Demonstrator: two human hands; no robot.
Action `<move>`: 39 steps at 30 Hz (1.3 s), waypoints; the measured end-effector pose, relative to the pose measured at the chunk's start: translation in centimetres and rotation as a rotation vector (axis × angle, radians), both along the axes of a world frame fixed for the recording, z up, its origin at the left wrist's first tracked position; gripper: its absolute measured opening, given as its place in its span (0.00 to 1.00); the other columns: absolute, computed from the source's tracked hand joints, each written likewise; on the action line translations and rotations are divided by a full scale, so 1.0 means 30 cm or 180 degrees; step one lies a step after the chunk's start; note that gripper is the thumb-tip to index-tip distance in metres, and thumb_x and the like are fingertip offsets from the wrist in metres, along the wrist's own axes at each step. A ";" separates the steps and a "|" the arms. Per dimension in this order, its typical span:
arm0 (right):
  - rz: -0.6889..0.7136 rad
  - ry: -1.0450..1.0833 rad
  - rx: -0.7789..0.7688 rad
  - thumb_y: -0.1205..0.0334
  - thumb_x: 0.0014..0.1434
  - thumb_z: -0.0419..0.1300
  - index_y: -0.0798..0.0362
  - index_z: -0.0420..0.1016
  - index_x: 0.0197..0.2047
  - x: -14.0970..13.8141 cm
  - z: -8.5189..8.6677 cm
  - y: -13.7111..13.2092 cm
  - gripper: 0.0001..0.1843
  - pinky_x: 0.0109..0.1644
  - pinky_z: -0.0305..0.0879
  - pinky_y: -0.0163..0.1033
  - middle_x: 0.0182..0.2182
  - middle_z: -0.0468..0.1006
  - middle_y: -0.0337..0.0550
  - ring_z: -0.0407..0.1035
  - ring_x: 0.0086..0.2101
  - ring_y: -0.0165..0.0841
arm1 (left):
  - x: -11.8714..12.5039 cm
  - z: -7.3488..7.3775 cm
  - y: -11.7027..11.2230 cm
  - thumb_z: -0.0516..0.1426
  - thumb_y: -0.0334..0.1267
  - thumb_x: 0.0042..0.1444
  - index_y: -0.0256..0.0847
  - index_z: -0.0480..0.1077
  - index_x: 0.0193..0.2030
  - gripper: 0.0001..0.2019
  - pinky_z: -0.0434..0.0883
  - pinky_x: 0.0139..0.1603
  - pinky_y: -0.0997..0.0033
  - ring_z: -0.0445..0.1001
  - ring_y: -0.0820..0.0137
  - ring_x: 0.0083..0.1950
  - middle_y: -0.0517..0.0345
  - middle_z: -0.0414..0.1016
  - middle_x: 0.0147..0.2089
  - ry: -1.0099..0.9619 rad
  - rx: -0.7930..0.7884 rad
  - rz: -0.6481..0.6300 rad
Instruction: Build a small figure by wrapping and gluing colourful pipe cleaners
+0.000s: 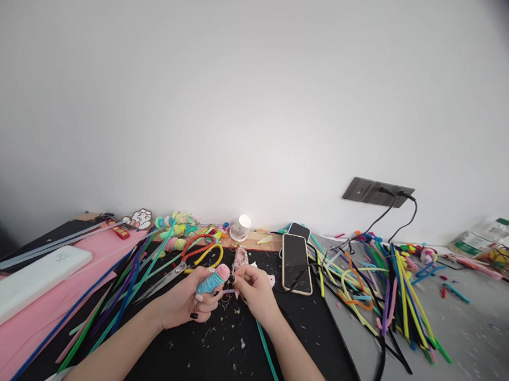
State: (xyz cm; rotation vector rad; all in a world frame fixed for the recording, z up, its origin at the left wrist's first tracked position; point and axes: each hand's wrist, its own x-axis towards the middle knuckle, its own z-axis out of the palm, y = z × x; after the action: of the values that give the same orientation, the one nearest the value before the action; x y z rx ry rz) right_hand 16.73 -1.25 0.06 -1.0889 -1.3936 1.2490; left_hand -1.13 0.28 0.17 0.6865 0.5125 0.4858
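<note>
My left hand (187, 301) is wrapped round a small fuzzy roll (212, 280), light blue with a pink tip, held just above the black mat (212, 352). My right hand (253, 290) is close beside it, fingers pinched at the pink tip on something I cannot make out. A teal pipe cleaner (268, 357) runs along the mat under my right forearm. Scissors (179, 267) with red and yellow handles lie just beyond my left hand.
A smartphone (295, 263) lies right of my hands. A heap of coloured pipe cleaners (383, 292) covers the grey table to the right. Pink sheets (39, 315), a white case (29, 282) and long sticks lie left. A wall socket (376, 191) with black cables is behind.
</note>
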 end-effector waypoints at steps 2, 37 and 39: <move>-0.0013 -0.0023 0.0019 0.51 0.50 0.62 0.52 0.68 0.25 0.000 0.001 0.000 0.14 0.20 0.46 0.31 0.14 0.64 0.31 0.52 0.15 0.24 | 0.000 0.005 -0.001 0.51 0.49 0.56 0.39 0.61 0.21 0.19 0.46 0.17 0.77 0.40 0.80 0.16 0.70 0.45 0.16 0.0011 0.0022 0.0008; -0.0045 0.0014 0.0116 0.54 0.52 0.61 0.53 0.69 0.26 -0.001 -0.009 0.003 0.11 0.21 0.49 0.31 0.13 0.65 0.31 0.54 0.16 0.25 | 0.001 0.000 0.001 0.49 0.48 0.57 0.38 0.64 0.23 0.18 0.48 0.18 0.78 0.39 0.80 0.17 0.70 0.45 0.16 0.0129 -0.0021 0.0023; -0.0040 0.0007 0.0108 0.55 0.52 0.61 0.53 0.69 0.26 -0.001 -0.009 0.003 0.11 0.21 0.48 0.31 0.13 0.64 0.31 0.54 0.15 0.25 | 0.001 0.000 0.001 0.49 0.48 0.57 0.38 0.64 0.23 0.18 0.48 0.18 0.78 0.39 0.80 0.17 0.70 0.45 0.16 0.0134 -0.0031 0.0011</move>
State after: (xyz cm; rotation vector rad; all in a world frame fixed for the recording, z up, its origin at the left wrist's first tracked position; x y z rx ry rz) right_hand 16.70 -1.15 -0.22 -1.0712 -1.3994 1.2128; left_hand -1.10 0.31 0.16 0.6877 0.5553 0.4728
